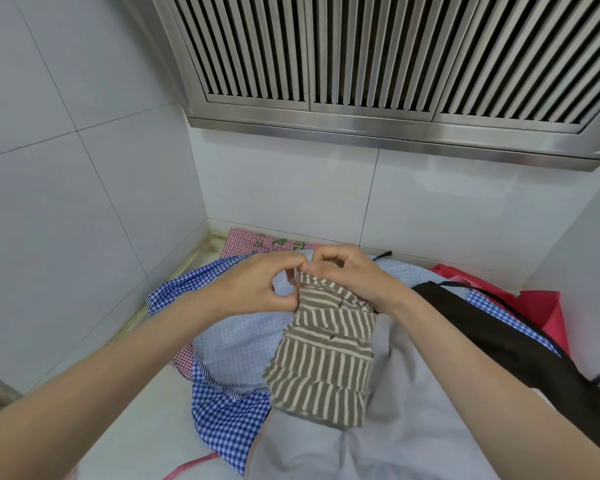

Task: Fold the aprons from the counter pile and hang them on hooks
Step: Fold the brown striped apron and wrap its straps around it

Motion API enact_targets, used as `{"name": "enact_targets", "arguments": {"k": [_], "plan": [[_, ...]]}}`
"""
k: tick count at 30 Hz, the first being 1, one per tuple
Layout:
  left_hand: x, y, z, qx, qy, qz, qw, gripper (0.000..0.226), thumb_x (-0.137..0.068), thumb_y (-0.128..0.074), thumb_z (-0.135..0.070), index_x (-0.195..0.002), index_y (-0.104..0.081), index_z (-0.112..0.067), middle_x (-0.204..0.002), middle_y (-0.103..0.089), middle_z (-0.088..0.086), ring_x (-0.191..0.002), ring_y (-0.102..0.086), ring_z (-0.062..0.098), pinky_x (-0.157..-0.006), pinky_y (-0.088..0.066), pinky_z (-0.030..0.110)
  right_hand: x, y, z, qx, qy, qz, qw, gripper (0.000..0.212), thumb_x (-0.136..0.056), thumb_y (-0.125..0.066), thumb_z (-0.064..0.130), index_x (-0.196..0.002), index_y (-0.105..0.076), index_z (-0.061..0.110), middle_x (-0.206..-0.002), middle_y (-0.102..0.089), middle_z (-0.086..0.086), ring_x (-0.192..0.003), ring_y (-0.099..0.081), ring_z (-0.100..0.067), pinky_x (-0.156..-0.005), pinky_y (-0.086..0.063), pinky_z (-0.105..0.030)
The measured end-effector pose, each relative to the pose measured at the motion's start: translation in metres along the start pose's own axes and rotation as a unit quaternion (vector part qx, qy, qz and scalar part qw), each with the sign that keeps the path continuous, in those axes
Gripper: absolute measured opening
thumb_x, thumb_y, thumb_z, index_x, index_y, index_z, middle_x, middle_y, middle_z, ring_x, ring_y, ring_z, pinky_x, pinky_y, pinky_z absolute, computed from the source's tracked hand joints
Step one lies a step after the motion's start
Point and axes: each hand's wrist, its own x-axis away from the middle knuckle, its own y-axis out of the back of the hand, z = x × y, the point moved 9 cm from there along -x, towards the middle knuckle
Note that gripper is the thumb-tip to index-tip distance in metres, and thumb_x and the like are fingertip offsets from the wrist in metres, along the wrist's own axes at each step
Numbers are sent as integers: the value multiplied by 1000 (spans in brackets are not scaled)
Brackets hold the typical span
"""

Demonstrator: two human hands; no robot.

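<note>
A view from the head looks down at two bare forearms reaching over a white counter (146,420) in a tiled corner. Both hands meet at the top edge of a folded brown-and-cream striped cloth apron (321,362), which hangs down from them above a pile of other fabric. The left hand (257,285) has its thumb and fingers curled in, pinching the top left corner of the striped apron. The right hand (343,271) has its fingers bent over the top edge, gripping it; its fingertips are hidden behind the cloth and the knuckles. Whether a strap or loop sits between the hands is too small to make out.

Beneath lies the pile: a blue-and-white gingham apron (222,420), a pale blue fine-checked cloth (236,341), a plain grey cloth (413,410) cut off by the bottom edge, a dark brown cloth (520,344) partly hidden under the right forearm, a red cloth (541,306) at the right, and a red-and-white checked cloth with green marks (246,242) against the wall, mostly covered. A thin pink strap (191,465) runs off the bottom. Above, a stainless steel slatted extractor hood (378,64) is cut off at the top.
</note>
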Motion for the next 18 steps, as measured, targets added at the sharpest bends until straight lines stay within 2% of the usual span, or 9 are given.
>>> {"name": "enact_targets", "arguments": {"k": [2,5,6,9,10,12,15,17,18], "plan": [[-1,2,1,-15,5,-12,1000,15,-73,-61,-28,-88,-57,-28,-78,-61,-13,-62,-55,6,-58,-48,25,1,5,4,1,7,-12,1000,27,-88,-62,19,-65,-54,8,-56,-46,6,-54,-40,-5,-55,-32,-16],[-1,-3,3,25,38,-45,998,8,-69,-54,-24,-75,-52,-29,-66,-54,-9,-44,-40,5,-46,-31,13,3,10,4,12,12,-52,999,26,-88,-63,12,-65,-54,7,-54,-42,4,-51,-36,-4,-52,-30,-15],[-1,-5,7,46,57,-57,996,14,-68,-56,-19,-72,-50,-31,-66,-55,-8,-45,-41,4,-46,-29,11,3,12,1,14,13,-72,997,26,-88,-62,9,-64,-53,8,-54,-42,4,-51,-35,-4,-52,-29,-16],[0,-9,23,111,114,-88,983,28,-73,-62,1,-70,-51,-25,-71,-57,-12,-66,-53,-1,-50,-35,12,1,21,-13,35,1,-140,990,31,-88,-60,9,-59,-51,10,-53,-43,3,-51,-36,-6,-54,-30,-21],[0,-11,25,122,123,-85,981,27,-74,-62,1,-70,-52,-24,-72,-58,-11,-67,-53,-1,-51,-36,13,-1,24,-18,45,-7,-152,987,30,-89,-60,9,-60,-52,7,-54,-44,1,-53,-38,-8,-55,-30,-23],[0,-16,21,129,120,-68,982,22,-76,-63,-2,-72,-53,-21,-74,-60,-4,-55,-48,1,-50,-34,13,-2,29,-30,54,-29,-168,984,28,-88,-60,10,-65,-55,-3,-59,-45,-7,-58,-39,-16,-58,-30,-26],[4,-22,16,135,105,-52,984,19,-78,-64,-3,-74,-53,-18,-74,-58,-1,-43,-40,2,-49,-31,10,-2,34,-44,38,-46,-179,982,34,-89,-60,12,-58,-48,6,-53,-38,2,-52,-35,-8,-55,-28,-24],[10,-25,19,136,104,-47,984,16,-79,-66,-12,-75,-55,-22,-75,-60,-7,-47,-42,4,-50,-34,17,2,34,-52,29,-52,-183,981,38,-90,-59,13,-56,-43,11,-49,-35,7,-47,-31,-4,-53,-26,-23],[12,-26,21,127,102,-39,986,11,-78,-66,-19,-77,-56,-25,-76,-61,-9,-50,-47,11,-49,-37,24,1,33,-52,29,-48,-175,983,36,-90,-58,13,-57,-44,11,-49,-34,7,-46,-31,-3,-53,-26,-22]]}}
